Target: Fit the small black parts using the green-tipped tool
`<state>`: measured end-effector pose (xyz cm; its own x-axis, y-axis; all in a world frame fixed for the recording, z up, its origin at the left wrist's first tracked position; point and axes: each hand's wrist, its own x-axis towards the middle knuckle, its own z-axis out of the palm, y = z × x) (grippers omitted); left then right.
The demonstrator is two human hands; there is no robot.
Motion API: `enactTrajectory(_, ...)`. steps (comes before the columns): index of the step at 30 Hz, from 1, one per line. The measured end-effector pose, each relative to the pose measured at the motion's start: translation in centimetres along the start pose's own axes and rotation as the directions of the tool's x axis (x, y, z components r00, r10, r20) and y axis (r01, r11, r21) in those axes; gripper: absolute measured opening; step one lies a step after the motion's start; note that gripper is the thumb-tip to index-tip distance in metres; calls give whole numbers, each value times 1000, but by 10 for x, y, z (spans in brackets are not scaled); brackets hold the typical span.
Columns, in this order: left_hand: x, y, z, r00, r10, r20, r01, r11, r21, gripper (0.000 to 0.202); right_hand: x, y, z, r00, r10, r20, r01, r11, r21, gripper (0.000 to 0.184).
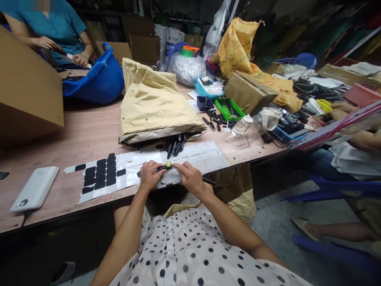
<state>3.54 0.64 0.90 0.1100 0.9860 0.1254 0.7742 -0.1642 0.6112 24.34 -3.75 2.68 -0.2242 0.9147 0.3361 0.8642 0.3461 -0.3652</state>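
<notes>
At the table's front edge, both hands come together around a small black piece with a round yellow-green part (168, 163). My left hand (150, 174) is closed, pinching its dark left end. From the other side, the fingertips of my right hand (189, 177) close on its right end. Just beyond the hands, several slim black handle-like pieces (176, 146) spill from the mouth of a tan sack (157, 103). A white sheet (127, 162) with rows of black rounded patches (100, 174) lies left of my left hand. A dark rod-like thing (209, 180) shows beside my right wrist.
A white power bank (35, 188) with a cable lies at left, near a cardboard box (29, 87) and blue basin (95, 81). At right stand a green tray (229, 109), a clear jar (241, 125) and a carton (248, 91). Co-workers sit at far left (59, 31) and right (354, 159).
</notes>
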Motion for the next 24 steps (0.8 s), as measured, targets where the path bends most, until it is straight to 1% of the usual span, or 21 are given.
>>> enactTrajectory(3, 0, 1, -1, 1000, 0, 11, 0, 1000, 0, 16, 3, 14, -3, 998, 11, -58, -11, 1000, 4, 35)
enactTrajectory(5, -1, 2, -1, 1000, 3, 12, -3, 1000, 9, 16, 7, 31, -8, 997, -13, -82, 13, 1000, -6, 33)
enactTrajectory(10, -3, 2, 0, 1000, 18, 9, -18, 1000, 23, 15, 15, 82, -18, 983, -182, -29, 180, 981, -72, 25)
enactTrajectory(13, -4, 2, 0, 1000, 26, 7, -26, 999, 20, 14, 18, 102, -15, 974, -228, -8, 227, 970, -82, 23)
enactTrajectory(16, -5, 2, -2, 1000, 25, 18, -25, 999, 21, 14, 22, 105, -8, 976, -217, -5, 216, 974, -70, 22)
enactTrajectory(20, -4, 1, -6, 999, 38, 20, -38, 999, 18, 13, 27, 100, -2, 985, -175, -2, 174, 982, -70, 20)
enactTrajectory(22, -6, 2, -8, 998, 69, -5, -69, 998, 7, 12, 29, 99, -2, 988, -154, -1, 154, 985, -71, 19)
enactTrajectory(24, -13, 6, -10, 991, 128, -37, -128, 992, -16, 13, 30, 98, -2, 989, -146, -2, 146, 987, -72, 19)
